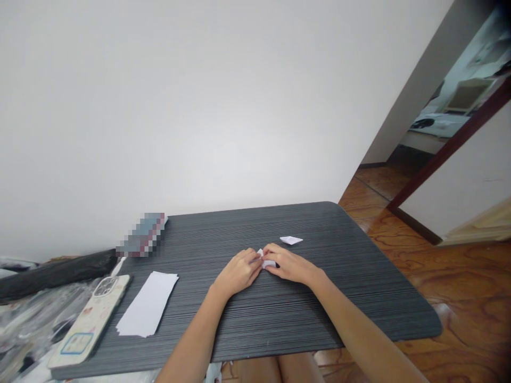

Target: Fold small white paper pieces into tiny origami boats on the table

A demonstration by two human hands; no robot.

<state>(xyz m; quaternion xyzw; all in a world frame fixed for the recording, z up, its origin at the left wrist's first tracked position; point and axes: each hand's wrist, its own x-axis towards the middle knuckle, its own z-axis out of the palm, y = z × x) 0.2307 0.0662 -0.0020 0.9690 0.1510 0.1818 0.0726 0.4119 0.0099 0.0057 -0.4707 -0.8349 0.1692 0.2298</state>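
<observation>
Between my two hands, over the middle of the dark table, is a small folded piece of white paper (269, 264). My left hand (239, 271) has its fingers closed on the paper's left side and covers much of it. From the other side my right hand (289, 264) pinches the same piece between thumb and fingers. How the paper is folded is mostly hidden. Just beyond my right hand lies a small folded white paper boat (291, 240), touched by neither hand.
A stack of white paper sheets (148, 304) lies on the left of the dark table (303, 314). Beside it a phone in a decorated case (90, 324) rests at the edge. A blurred book-like object (143, 235) sits at the back left, near the white wall (223, 106).
</observation>
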